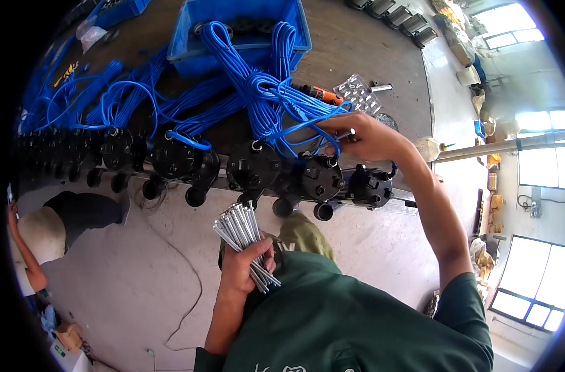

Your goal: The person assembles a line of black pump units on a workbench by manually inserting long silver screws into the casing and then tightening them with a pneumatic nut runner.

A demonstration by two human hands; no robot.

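Observation:
My left hand (238, 265) is closed around a thick bundle of long silver bolts (238, 228), held in front of my body below the table edge. My right hand (374, 137) reaches over the table, fingers bent around a single silver bolt (350, 132); its fingertips are partly hidden by blue cable. Just below that hand sit two round black motor or pump housings, one (321, 177) under the fingers and another (370, 187) at the row's right end. A coiled blue cable (257, 93) lies against the right hand's fingers.
More black housings (174, 156) line the table edge leftward, with blue cables behind. A blue bin (239, 54) stands at the back. Beside the right hand lie an orange-and-black tool (322, 94) and a clear tray (357, 93). Another person (40, 235) is at left.

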